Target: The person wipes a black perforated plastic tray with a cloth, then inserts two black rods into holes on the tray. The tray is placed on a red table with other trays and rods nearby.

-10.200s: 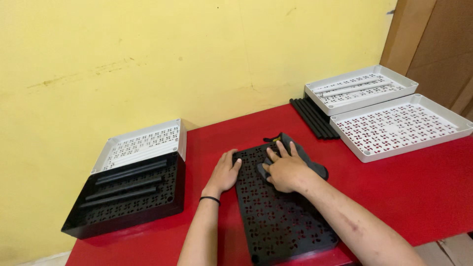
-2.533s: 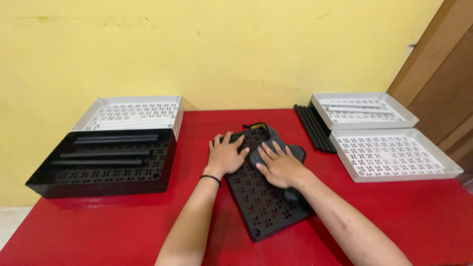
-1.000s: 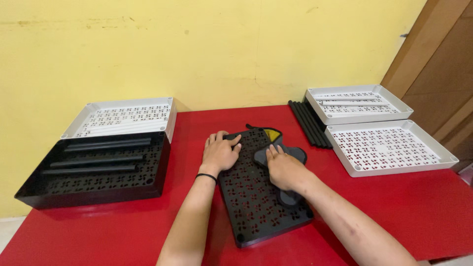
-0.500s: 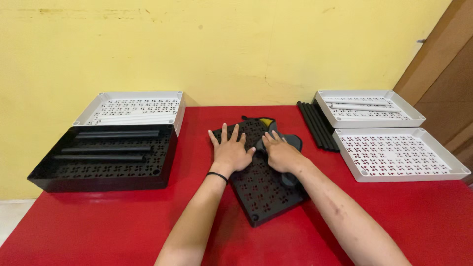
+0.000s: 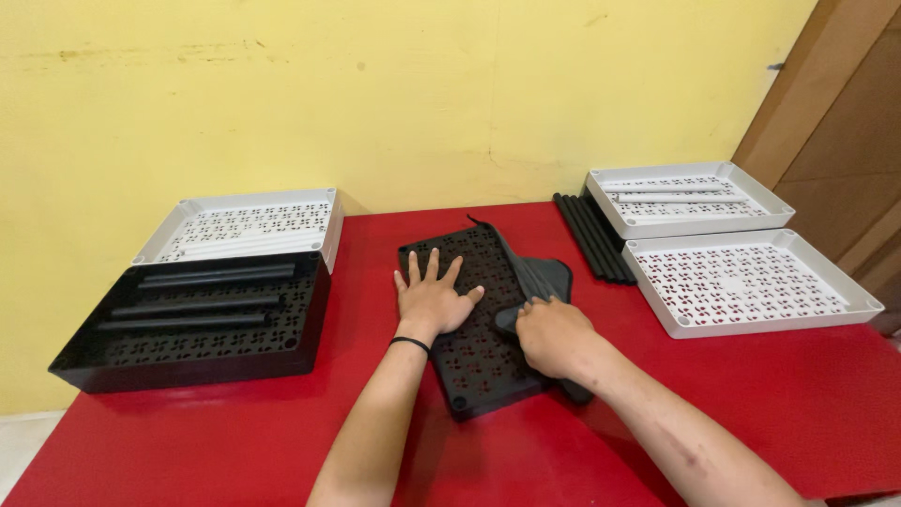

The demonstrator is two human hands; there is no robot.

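A black perforated tray (image 5: 474, 371) lies bottom-up in the middle of the red table (image 5: 751, 404). My left hand (image 5: 432, 299) rests flat on it with the fingers spread; a black band circles the wrist. My right hand (image 5: 554, 333) is closed at the tray's right edge, around a black rod-like part (image 5: 507, 319) whose rounded end shows beside the thumb. A dark flat piece (image 5: 552, 275) sticks out from under the tray just beyond the right hand. How the rod meets the tray is hidden by the hand.
At the left stands a black tray (image 5: 188, 361) holding black rods, with a white perforated tray (image 5: 246, 223) behind it. At the right are two white trays (image 5: 751, 282) (image 5: 690, 192) and a row of black rods (image 5: 591, 235). A yellow wall lies behind.
My left hand has spread flat on the black tray. My right hand has slid toward the tray's right edge and closed on the black rod. The tray has turned slightly.
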